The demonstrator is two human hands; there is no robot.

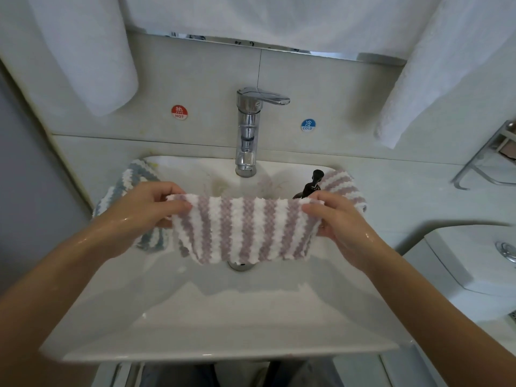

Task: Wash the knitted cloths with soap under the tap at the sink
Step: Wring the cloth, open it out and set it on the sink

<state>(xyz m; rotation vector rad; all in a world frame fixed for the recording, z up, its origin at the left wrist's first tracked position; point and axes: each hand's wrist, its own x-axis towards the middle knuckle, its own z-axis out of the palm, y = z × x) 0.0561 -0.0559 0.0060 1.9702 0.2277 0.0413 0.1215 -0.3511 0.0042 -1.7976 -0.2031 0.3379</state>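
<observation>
Both hands are holding a purple-and-white striped knitted cloth (243, 229) stretched out above the sink (223, 317), below the chrome tap (247, 135). The left hand (148, 205) is pinching its left top corner, the right hand (339, 222) its right edge — fingers (312, 209) curled over the fabric. The cloth is hiding most of the drain (240, 266). A blue-striped cloth (134, 177) is lying on the sink's left rim, partly behind the left hand; another purple-striped cloth (344, 185) and a dark pump dispenser (312, 185) are sitting at the right rim — partly covered.
</observation>
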